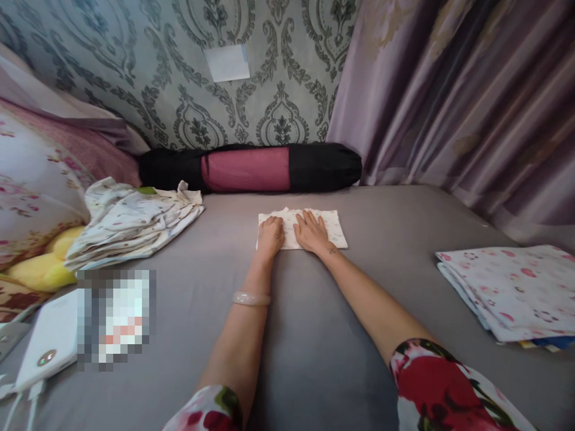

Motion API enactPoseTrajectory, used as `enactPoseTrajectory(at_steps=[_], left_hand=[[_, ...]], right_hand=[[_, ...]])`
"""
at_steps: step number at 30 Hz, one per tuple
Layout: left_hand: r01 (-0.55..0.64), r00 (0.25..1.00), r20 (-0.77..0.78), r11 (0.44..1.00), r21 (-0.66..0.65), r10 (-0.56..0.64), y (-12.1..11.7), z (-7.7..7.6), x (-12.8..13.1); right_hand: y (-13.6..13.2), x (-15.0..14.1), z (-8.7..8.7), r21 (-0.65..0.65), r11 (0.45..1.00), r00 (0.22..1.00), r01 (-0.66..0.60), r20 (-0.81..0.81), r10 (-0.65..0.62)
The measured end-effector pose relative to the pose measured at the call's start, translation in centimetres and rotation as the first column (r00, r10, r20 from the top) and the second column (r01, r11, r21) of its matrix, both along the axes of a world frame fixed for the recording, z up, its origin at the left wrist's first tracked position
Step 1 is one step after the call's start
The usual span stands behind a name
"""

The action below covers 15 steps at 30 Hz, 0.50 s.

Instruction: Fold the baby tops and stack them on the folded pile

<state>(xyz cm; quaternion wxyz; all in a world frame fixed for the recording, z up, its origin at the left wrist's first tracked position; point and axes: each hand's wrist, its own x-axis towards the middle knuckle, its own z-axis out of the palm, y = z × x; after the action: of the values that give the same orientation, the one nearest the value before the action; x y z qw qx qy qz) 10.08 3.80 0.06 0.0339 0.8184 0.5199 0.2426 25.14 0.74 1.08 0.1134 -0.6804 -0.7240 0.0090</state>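
A small folded piece of white printed cloth lies flat on the grey bed sheet in front of me. Its kind, garment or plain cloth, is not clear. My left hand rests on its left part, palm down, with the fingers slightly bent and nothing visible in them. On the middle of the same cloth lies my right hand, flat with its fingers spread. Both palms hide part of the print.
At left lie a loose pile of printed cloth, a yellow plush thing and a white power bank with cables. Folded floral cloths sit at right. A black and pink bolster-like roll lines the wall; a curtain hangs at right.
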Motion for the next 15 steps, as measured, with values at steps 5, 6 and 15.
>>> enactPoseTrajectory(at_steps=[5, 6, 15], left_hand=[[0.012, 1.000, 0.007, 1.000, 0.005, -0.012, -0.1, 0.2, -0.1], [0.013, 1.000, 0.009, 1.000, 0.003, -0.013, -0.1, 0.2, -0.1], [0.010, 1.000, 0.024, 1.000, -0.001, -0.010, -0.2, 0.2, 0.2]], right_hand=[[0.0, -0.1, 0.0, 0.002, 1.000, 1.000, 0.002, -0.012, -0.002], [0.0, 0.0, 0.1, -0.005, 1.000, 1.000, -0.001, -0.015, 0.001], [-0.6, 2.0, 1.3, 0.010, 0.997, 0.997, 0.077, -0.015, -0.077]])
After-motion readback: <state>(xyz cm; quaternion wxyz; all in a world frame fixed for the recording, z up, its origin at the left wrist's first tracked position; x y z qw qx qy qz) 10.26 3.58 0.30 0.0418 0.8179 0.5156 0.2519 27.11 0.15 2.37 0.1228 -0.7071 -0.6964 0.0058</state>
